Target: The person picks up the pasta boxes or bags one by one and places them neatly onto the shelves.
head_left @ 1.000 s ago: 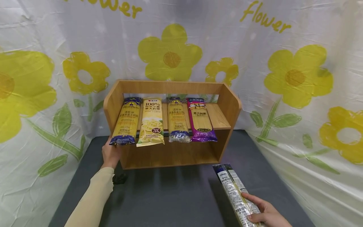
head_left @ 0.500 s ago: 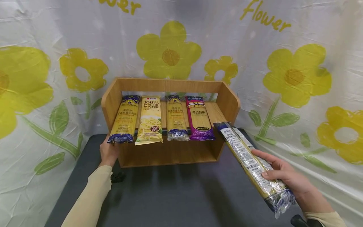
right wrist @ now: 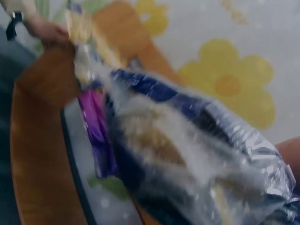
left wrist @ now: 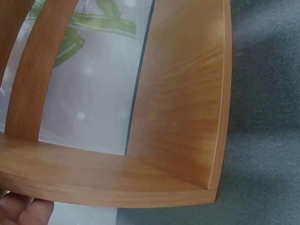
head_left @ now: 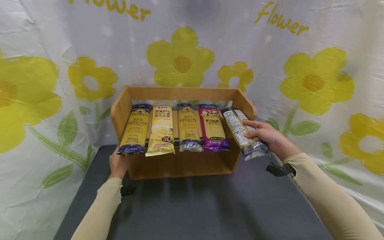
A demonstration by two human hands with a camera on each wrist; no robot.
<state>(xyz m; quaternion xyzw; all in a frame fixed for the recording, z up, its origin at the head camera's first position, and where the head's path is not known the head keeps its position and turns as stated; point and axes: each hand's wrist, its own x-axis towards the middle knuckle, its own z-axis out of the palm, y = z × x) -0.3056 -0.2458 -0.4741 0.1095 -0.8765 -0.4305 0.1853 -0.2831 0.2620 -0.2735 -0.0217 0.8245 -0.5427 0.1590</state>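
My right hand point(head_left: 265, 135) grips a clear and blue pack of spaghetti point(head_left: 237, 128), its printed back label facing up. The pack lies slanted at the right end of the wooden shelf's upper board, inside the right side panel. In the right wrist view the crinkled end of the spaghetti pack point(right wrist: 159, 145) fills the middle, blurred. My left hand point(head_left: 118, 164) holds the left side of the wooden shelf point(head_left: 180, 166), low on its panel. Curled fingers point(left wrist: 35, 211) show at the panel's edge in the left wrist view.
Several pasta packs lie in a row on the upper board: a yellow-blue one point(head_left: 136, 128), a cream one point(head_left: 161, 130), another yellow-blue one point(head_left: 189, 128) and a purple one point(head_left: 213, 128). The shelf stands on a dark table point(head_left: 180, 206) before a flowered curtain point(head_left: 126, 53).
My right hand has lifted the spaghetti pack from the front right of the table up and leftward onto the shelf's right end. The left hand stays at the shelf's left side.
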